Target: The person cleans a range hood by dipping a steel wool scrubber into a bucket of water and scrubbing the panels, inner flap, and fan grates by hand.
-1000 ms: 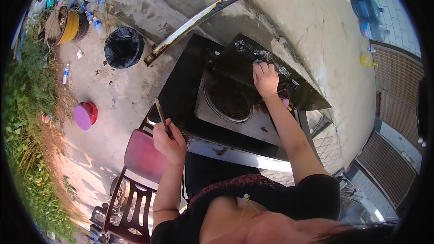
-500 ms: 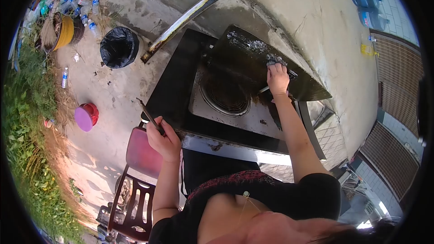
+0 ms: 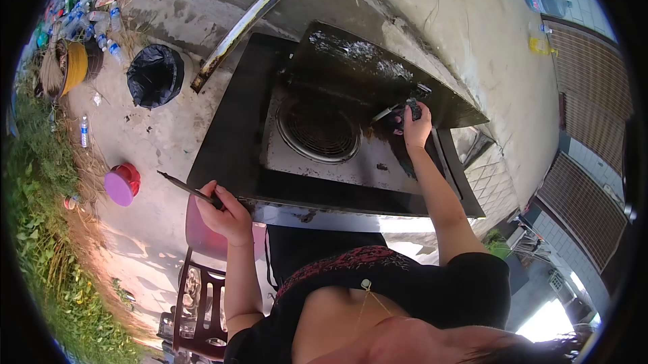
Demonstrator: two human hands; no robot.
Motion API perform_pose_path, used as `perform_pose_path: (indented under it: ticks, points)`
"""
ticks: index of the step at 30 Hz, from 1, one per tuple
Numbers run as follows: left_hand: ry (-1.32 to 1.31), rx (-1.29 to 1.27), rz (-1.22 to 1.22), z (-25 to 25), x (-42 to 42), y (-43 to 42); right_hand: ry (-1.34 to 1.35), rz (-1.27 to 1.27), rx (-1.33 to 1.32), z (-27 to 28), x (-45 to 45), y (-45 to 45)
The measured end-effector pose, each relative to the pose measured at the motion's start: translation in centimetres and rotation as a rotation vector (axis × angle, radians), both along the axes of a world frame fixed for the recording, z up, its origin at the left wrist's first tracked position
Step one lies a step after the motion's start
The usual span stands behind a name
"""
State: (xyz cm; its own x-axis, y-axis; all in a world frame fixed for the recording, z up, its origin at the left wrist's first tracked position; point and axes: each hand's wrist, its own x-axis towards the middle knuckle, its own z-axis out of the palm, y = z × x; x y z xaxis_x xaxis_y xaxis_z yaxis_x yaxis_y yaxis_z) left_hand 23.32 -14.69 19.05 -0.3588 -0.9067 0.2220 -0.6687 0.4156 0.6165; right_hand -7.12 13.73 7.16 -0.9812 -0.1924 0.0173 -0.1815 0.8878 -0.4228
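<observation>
My left hand is closed around the dark handle of a thin tool, its tip pointing out to the left past the table edge. My right hand pinches a grey scouring pad at the right end of the black stove. The stove's upright back panel carries whitish residue along its upper part. A round coil burner sits in the stained metal top. Near my right fingers are a light-coloured stick and small pink items, partly hidden.
A bin with a black bag stands at the upper left, beside a rusty metal bar. A purple and red stool is on the ground at left. Below my left hand is a red chair. Bottles lie at the far upper left.
My right hand has moved from the panel's residue down to the right end of the stove. The tool in my left hand has swung from pointing up to pointing left. The view has shifted.
</observation>
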Motion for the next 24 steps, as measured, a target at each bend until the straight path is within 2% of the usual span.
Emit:
perform_pose_path:
  ticks: [1, 2, 3, 5, 6, 9, 10, 11, 13, 16, 19, 20, 23, 24]
  points:
    - [-0.004, 0.021, 0.014, 0.1, 0.0, 0.0, -0.036, -0.106, -0.071, -1.0, 0.0, -0.1]
    - [-0.006, 0.043, 0.031, 0.3, -0.2, 0.1, 0.014, -0.106, -0.028, -2.3, 0.0, -0.2]
    - [-0.007, 0.065, 0.048, 0.4, -0.2, 0.1, -0.009, -0.229, 0.034, -5.0, -0.3, 0.5]
    - [-0.001, 0.083, 0.056, 0.4, -0.3, 0.3, -0.077, -0.383, -0.009, -4.6, -0.1, -1.9]
    - [0.000, 0.090, 0.059, 0.4, -0.2, 0.2, -0.117, -0.605, 0.046, -4.3, 0.1, -3.6]
    - [-0.023, 0.102, 0.062, 0.3, 0.0, 0.2, -0.447, -0.717, -0.593, -9.4, -1.7, 1.6]
    - [-0.027, 0.060, 0.032, 0.2, 0.0, 0.1, -0.629, -0.696, -0.497, -6.9, -2.3, 2.0]
    - [-0.029, 0.019, 0.005, 0.1, 0.0, 0.0, -0.610, -0.451, -0.357, -5.3, -2.7, 2.8]
    - [-0.027, -0.018, -0.018, 0.1, 0.0, -0.1, -0.373, -0.080, 0.343, 0.1, -2.7, 1.7]
    - [-0.022, -0.007, -0.019, 0.2, 0.0, -0.1, -0.427, 0.048, 0.429, 1.4, -2.8, 1.0]
    - [-0.015, -0.004, -0.015, 0.1, 0.0, 0.0, -0.431, -0.008, 0.453, -1.0, -4.4, -0.9]
    - [-0.015, 0.000, -0.013, 0.0, 0.0, 0.0, -0.451, -0.117, 0.347, -1.8, -4.5, -0.8]
    - [-0.018, 0.012, -0.014, 0.1, 0.1, 0.0, -1.080, -0.758, -0.529, -2.3, -4.3, 1.5]
    - [-0.013, 0.015, -0.014, 0.1, 0.1, 0.0, -0.944, -0.604, -0.358, -2.4, -4.1, 2.5]
